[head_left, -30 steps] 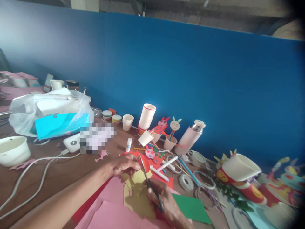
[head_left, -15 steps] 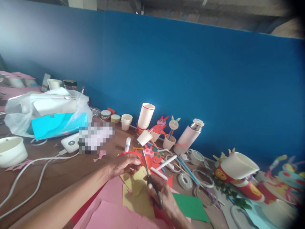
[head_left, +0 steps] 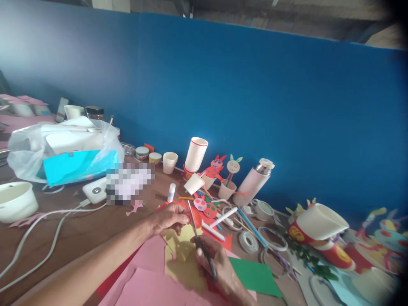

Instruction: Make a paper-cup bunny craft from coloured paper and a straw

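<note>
Blue flat partition (head_left: pixel 255 97) stands behind a brown tabletop (head_left: pixel 63 240). Pink paper sheets (head_left: pixel 153 289) lie at the near side, with yellow paper sheets (head_left: pixel 183 272) adjoining them and a green paper rectangle (head_left: pixel 256 276) to the right. The right hand (head_left: pixel 216 261) grasps black-handled metal scissors (head_left: pixel 205 253); the left hand (head_left: pixel 170 219) pinches a small, rounded red paper piece (head_left: pixel 197 219), located at the scissors. Contact between the two cannot be confirmed.

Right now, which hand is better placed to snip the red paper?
Probably the right hand: it holds the scissors, right up at the red paper. The left hand pinches that paper, so it seems better placed for steadying.
</note>
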Demonstrator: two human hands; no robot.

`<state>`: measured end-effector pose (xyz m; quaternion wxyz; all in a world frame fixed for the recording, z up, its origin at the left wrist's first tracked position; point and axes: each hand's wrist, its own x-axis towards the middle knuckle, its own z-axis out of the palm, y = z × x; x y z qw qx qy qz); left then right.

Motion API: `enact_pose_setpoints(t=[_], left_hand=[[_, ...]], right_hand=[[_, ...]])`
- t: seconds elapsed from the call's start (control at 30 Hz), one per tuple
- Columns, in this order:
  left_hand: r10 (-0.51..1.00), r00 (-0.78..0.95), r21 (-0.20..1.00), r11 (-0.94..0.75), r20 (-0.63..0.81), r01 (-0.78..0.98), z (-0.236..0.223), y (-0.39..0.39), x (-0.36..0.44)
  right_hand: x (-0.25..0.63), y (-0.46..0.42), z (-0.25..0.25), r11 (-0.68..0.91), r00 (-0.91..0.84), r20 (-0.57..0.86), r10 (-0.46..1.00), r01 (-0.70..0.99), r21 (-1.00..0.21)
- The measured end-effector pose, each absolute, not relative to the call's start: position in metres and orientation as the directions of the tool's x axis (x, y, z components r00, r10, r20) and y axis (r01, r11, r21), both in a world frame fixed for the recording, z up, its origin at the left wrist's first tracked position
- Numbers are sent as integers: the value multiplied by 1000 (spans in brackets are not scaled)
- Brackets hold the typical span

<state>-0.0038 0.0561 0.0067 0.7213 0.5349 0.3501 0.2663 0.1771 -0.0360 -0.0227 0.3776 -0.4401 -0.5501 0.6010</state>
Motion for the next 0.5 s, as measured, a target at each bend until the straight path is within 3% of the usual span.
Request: enact_pose_setpoints(t=[0.5], left_hand=[[721,641,936,351,-261,-14,7,57,-8]], right_hand=[[178,-38,-15,-104,-321,-131,938,102,-989]])
